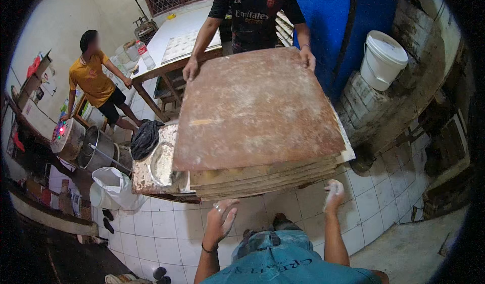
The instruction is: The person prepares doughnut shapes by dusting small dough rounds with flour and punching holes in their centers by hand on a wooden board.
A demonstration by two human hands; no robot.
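A broad brown wooden board, dusted with white powder, lies on top of a stack of thin boards. My left hand, with a ring on one finger, is open just in front of the stack's near left side, thumb apart from the fingers. By the near right corner, my right hand is raised, powdery and empty, its fingers loosely bent. Across the stack, a co-worker in a black shirt grips the top board's far edge with both hands. That board sits slightly askew over the others.
Left of the stack, a black plastic bag lies on a worn flour-dusted surface. A white table stands behind, with a bottle. Another person in yellow stands by a metal mixing bowl. At right, a white bucket rests on a block ledge.
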